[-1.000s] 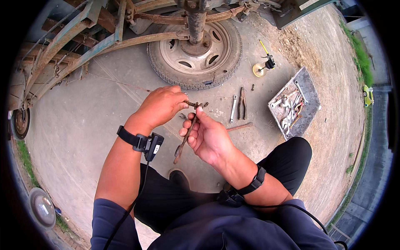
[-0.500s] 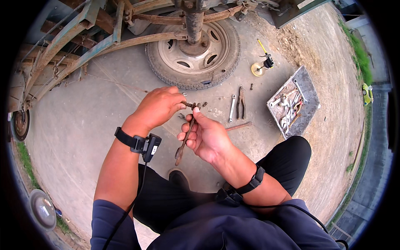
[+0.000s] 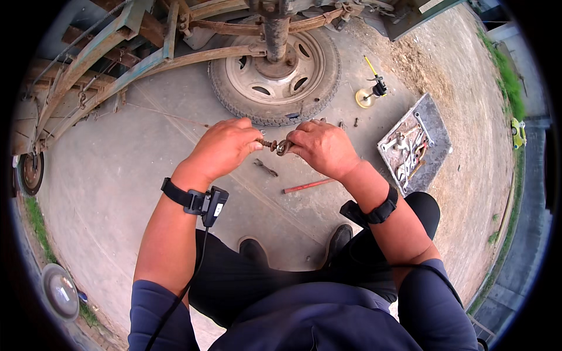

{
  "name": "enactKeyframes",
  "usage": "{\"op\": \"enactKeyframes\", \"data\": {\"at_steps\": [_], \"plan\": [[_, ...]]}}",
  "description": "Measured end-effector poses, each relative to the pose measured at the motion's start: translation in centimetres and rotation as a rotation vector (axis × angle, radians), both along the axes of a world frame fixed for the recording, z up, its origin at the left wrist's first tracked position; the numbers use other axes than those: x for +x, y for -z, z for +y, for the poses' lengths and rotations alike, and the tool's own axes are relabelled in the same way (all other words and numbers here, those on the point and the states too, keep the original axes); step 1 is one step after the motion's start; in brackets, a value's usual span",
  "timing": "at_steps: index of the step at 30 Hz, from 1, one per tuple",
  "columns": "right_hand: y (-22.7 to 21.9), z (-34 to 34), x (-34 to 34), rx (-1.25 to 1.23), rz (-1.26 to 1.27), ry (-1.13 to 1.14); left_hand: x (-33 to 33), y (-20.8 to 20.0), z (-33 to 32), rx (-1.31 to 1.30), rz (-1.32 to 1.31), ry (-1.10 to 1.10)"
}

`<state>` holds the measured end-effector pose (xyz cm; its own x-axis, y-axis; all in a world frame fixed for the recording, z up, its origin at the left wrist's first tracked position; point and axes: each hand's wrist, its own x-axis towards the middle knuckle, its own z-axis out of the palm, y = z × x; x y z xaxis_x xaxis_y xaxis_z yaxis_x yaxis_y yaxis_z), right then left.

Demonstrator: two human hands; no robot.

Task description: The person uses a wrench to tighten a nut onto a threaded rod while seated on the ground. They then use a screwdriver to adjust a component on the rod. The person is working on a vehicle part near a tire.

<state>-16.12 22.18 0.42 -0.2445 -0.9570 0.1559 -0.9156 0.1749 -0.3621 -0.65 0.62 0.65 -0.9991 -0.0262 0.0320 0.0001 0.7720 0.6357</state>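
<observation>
My left hand (image 3: 227, 147) is closed, thumb and fingers pinching a rusty threaded rod (image 3: 267, 144) that points right. A small nut or washer-like piece sits near the rod's end. My right hand (image 3: 325, 147) is closed around a rusty wrench (image 3: 283, 148), whose rounded end meets the rod's tip between both hands. The rest of that tool is hidden behind my fingers. Below the hands, a small rusty metal piece (image 3: 266, 168) and a red bar (image 3: 307, 186) lie on the concrete.
A wheel (image 3: 275, 111) lies under the rusty vehicle frame (image 3: 158, 61) ahead. To the right stand an oil can (image 3: 365, 98) and a grey metal tray (image 3: 436, 149) of wrenches and tools. My boots (image 3: 253, 250) are below.
My right hand has turned over and swung up and right, bringing the wrench from hanging down to level with the rod. My left hand keeps its pinch, nearly still.
</observation>
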Motion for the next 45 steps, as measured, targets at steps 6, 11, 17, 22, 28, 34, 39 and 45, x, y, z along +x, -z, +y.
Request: {"op": "enactKeyframes", "data": {"at_steps": [6, 11, 17, 22, 28, 34, 39, 45], "plan": [[-6.6, -3.5, -1.4, 0.080, 0.419, -0.273, -0.1, -0.1, -0.1, -0.009, -0.006, 0.020], [-6.9, -1.7, 0.1, 0.093, 0.448, -0.175, 0.1, -0.2, -0.2, -0.001, -0.041, 0.017], [-3.4, 2.8, 2.9, 0.052, -0.332, 0.228, 0.2, 0.0, -0.3, -0.003, -0.039, 0.020], [-1.5, 2.8, 7.2, 0.141, -1.484, 0.510, 0.0, 0.0, -0.2, -0.012, -0.042, 0.020], [-2.4, 0.8, 10.2, 0.000, -2.190, 0.608, 0.1, -0.2, -0.2, -0.005, -0.068, 0.018], [-2.7, -1.0, 11.0, -0.120, -2.286, 0.664, 0.3, 0.4, -0.2, 0.020, -0.038, 0.011], [-3.0, -1.8, 11.3, -0.208, -2.315, 0.720, 0.3, 0.6, -0.1, 0.012, -0.034, 0.016], [-3.1, -2.0, 11.6, -0.233, -2.335, 0.768, 0.3, 0.7, -0.1, 0.013, -0.040, 0.019]]}}
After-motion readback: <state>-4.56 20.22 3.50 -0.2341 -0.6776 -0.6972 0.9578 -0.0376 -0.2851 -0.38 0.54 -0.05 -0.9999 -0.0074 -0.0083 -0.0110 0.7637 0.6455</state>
